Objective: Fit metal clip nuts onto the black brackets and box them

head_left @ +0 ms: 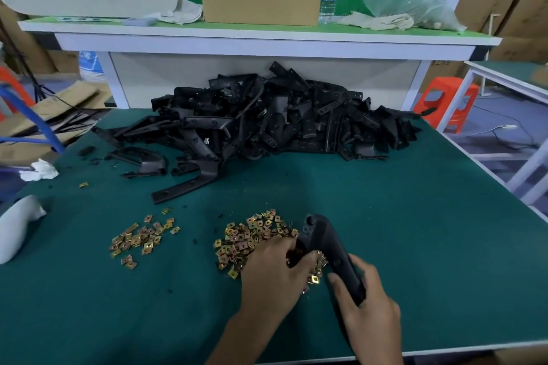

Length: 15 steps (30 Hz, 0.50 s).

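- Black, curved plastic bracket (327,241), matte and smooth, was held in the right hand (369,305). Fingers and thumb wrapped round its near end, close to the tabletop's near edge and right of centre.
- Its long axis ran from that hand away toward the far edge, bending slightly left. The free end, with two small round bosses, pointed away from the person at the right fringe of the nuts.
- A brass-coloured heap of small square metal clip nuts (252,237), shiny and thin, lay just left of the bracket and touched it. The left hand was therefore the nearer one to the nuts.
- The left hand (272,274) rested on that heap with fingers curled down among the nuts beside the bracket's bend. Whether it pinched one could not be told.
- By my reading, the coming move depended on bringing a nut in from the left onto the bracket, with the right hand keeping the piece steady.
- A smaller scatter of clip nuts (142,238) lay toward the near left corner, well apart from both hands.
- A large tangled pile of black brackets (281,115) ran along the far edge.
- The dark green, felt-like tabletop (415,216) carried everything.
- A brown cardboard box (261,1) stood on the raised shelf behind. Whether it was the packing box could not be told.
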Tool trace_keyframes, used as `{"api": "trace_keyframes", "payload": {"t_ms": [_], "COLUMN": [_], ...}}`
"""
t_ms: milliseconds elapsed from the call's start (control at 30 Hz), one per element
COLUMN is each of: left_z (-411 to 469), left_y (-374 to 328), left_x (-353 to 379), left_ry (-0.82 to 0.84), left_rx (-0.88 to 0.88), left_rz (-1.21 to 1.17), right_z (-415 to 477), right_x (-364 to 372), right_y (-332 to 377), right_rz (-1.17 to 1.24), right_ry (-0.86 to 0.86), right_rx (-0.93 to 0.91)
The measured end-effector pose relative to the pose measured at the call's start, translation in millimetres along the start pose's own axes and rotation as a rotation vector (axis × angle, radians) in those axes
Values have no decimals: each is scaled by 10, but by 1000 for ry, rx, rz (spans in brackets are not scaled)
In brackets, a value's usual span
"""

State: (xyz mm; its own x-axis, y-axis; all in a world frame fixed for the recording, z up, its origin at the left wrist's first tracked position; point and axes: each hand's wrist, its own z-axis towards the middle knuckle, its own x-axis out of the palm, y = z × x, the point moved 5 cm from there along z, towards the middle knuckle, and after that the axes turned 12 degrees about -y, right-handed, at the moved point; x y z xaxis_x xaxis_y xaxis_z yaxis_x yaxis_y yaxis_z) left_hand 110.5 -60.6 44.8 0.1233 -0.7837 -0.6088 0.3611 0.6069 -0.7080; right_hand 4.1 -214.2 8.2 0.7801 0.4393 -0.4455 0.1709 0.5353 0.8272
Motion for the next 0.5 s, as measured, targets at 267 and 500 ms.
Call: {"api": "trace_keyframes", "payload": {"t_ms": [267, 500], "left_z": [557, 868], "left_y": [310, 721], "left_x": [-70, -173], "left_ry": [41, 160], "left_rx": [182, 55], "left_rz": [206, 475], "right_z": [82, 86], "right_x": [-27, -15], "right_y": [-42, -7], "right_rz": [61, 65], "right_ry": [-34, -11], "right_rx": [91, 75]}}
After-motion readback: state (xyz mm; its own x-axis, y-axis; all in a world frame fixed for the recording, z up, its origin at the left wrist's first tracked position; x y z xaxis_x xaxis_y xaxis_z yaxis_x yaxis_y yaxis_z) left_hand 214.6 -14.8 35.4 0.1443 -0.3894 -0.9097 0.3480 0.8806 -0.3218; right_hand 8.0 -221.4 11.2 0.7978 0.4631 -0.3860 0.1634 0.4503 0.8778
